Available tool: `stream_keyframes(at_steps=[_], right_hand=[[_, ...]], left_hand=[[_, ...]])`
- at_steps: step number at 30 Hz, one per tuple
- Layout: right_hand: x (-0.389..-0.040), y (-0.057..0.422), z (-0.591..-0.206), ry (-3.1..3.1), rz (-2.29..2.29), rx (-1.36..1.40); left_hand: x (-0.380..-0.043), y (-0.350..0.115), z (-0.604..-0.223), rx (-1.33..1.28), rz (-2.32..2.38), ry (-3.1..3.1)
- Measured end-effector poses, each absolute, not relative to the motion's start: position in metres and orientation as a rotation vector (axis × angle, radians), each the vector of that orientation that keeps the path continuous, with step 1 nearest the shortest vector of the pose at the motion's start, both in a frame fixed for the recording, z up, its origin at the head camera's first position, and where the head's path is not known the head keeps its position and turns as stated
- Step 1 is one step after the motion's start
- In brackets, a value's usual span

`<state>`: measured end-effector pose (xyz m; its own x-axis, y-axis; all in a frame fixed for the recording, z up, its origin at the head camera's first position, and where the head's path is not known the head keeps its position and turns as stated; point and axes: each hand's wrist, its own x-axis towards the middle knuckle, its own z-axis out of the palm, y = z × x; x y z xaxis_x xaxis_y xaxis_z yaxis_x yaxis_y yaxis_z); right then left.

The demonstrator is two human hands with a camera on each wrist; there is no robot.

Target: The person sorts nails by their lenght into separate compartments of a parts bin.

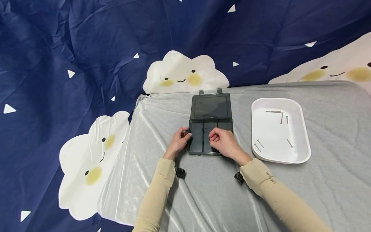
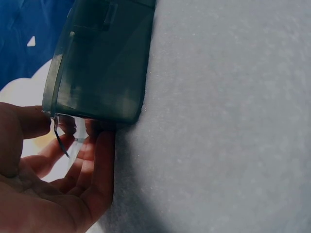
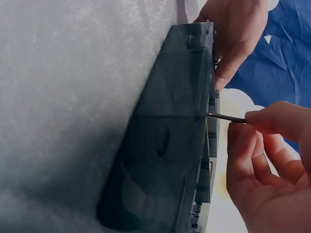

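Observation:
A dark translucent plastic box [image 1: 195, 137] with divided compartments lies on the grey cloth, its lid [image 1: 211, 106] thrown back. At the box's left edge, my left hand [image 1: 180, 140] grips it, the thumb up at the rim and the fingers against the side wall [image 2: 104, 73]. My right hand [image 1: 224, 141] is over the right part of the box and pinches a thin dark nail [image 3: 226, 117] between thumb and fingertips. The nail's far end overlaps the box rim in the right wrist view. Small dark pieces [image 1: 202, 140] show along a divider.
To the right of the box stands a white tray [image 1: 306, 148] with several loose nails [image 1: 290, 143] in it. Wrinkled grey cloth [image 1: 214, 193] covers the table. Behind hangs a navy curtain [image 1: 116, 38] with clouds and white triangles.

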<state>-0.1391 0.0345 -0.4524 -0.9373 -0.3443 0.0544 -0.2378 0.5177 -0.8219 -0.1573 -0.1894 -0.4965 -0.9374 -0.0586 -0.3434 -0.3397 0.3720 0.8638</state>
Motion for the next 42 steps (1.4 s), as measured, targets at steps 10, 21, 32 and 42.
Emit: stream_keyframes(at_steps=[10, 21, 32, 42], right_hand=[[-0.139, 0.034, -0.456, 2.666, -1.350, -0.578], [-0.149, 0.052, -0.443, 2.662, -1.467, -0.491], [-0.166, 0.081, -0.414, 2.742, -1.430, -0.455], [-0.180, 0.110, -0.398, 2.945, -1.350, -0.435]], left_hand=[[-0.157, -0.188, -0.497, -0.355, 1.585, 2.382], [-0.157, -0.188, -0.496, -0.348, 1.599, 2.386], [-0.156, -0.188, -0.498, -0.347, 1.601, 2.389], [-0.156, -0.188, -0.497, -0.346, 1.587, 2.400]])
